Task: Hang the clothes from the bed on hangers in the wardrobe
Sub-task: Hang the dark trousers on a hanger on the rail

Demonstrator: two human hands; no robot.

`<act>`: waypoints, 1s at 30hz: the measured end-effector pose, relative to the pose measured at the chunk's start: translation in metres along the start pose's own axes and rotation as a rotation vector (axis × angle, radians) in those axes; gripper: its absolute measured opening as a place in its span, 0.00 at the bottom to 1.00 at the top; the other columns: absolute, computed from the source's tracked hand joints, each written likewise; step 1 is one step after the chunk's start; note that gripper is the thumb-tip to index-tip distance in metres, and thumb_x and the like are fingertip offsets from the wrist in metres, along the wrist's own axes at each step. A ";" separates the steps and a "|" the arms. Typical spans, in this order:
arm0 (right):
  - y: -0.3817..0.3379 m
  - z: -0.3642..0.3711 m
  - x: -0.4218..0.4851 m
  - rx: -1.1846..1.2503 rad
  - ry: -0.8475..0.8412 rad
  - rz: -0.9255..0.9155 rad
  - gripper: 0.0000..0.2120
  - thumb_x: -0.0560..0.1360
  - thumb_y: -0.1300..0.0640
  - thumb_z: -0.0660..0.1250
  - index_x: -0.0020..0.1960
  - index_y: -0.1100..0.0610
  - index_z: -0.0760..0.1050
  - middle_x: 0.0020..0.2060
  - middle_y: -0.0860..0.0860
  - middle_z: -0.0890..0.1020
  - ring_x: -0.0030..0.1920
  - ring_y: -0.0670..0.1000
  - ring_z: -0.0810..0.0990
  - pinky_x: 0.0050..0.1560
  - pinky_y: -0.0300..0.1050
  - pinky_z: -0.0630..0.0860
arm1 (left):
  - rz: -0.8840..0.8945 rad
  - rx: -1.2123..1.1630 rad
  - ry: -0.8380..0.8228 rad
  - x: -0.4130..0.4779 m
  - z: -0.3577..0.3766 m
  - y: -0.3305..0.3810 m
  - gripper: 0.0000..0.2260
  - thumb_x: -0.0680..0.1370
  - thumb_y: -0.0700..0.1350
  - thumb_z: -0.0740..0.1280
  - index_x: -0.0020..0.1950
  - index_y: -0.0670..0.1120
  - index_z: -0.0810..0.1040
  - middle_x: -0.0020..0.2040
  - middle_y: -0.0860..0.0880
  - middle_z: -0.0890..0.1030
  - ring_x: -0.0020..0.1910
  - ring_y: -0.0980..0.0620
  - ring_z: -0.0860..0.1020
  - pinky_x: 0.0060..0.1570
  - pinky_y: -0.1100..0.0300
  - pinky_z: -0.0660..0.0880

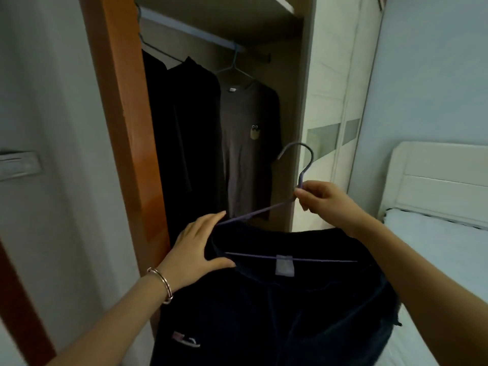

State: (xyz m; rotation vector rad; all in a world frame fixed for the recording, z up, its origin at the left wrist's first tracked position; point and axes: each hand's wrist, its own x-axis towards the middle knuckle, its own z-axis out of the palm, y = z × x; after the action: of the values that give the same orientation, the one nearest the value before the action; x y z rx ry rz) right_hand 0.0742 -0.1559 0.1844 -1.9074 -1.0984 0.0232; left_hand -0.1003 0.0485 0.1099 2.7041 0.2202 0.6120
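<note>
Threading: right grip [314, 198] pinches thin purple hanger [264, 211], left grip [196, 249] clasps dark navy garment [277, 313] at its collar. Next, hook pale metal rail [190, 31] above both grips.

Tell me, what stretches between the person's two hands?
One sloping arm of the purple hanger, the dark garment draped just below; head view shows it.

Single head-worn wide view, angled forward-down, near open wardrobe [295, 107]; bed [433, 228] at right edge
</note>
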 end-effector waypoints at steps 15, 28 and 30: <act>0.000 -0.026 0.001 -0.267 0.231 0.063 0.12 0.79 0.52 0.59 0.43 0.57 0.76 0.31 0.53 0.74 0.33 0.51 0.70 0.36 0.42 0.66 | 0.135 -0.047 0.376 0.083 0.017 -0.025 0.04 0.72 0.35 0.68 0.43 0.35 0.75 0.49 0.40 0.78 0.47 0.45 0.77 0.48 0.60 0.70; 0.056 -0.053 0.054 -0.184 0.313 0.108 0.13 0.79 0.53 0.58 0.44 0.59 0.78 0.28 0.50 0.72 0.30 0.47 0.68 0.34 0.39 0.66 | -0.070 -0.685 -0.060 0.191 0.039 -0.017 0.19 0.78 0.31 0.53 0.60 0.49 0.73 0.53 0.55 0.74 0.53 0.66 0.72 0.50 0.77 0.66; 0.071 -0.055 0.073 -0.209 0.316 0.088 0.12 0.79 0.53 0.58 0.40 0.55 0.75 0.28 0.49 0.73 0.29 0.46 0.68 0.31 0.33 0.66 | -0.129 -0.641 -0.095 0.214 0.048 -0.021 0.16 0.76 0.35 0.53 0.50 0.50 0.78 0.45 0.48 0.79 0.43 0.59 0.77 0.41 0.72 0.71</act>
State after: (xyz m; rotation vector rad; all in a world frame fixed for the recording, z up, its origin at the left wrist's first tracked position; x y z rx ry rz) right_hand 0.1896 -0.1567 0.1949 -2.0575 -0.8282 -0.3451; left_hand 0.1107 0.1015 0.1440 2.0748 0.1407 0.4209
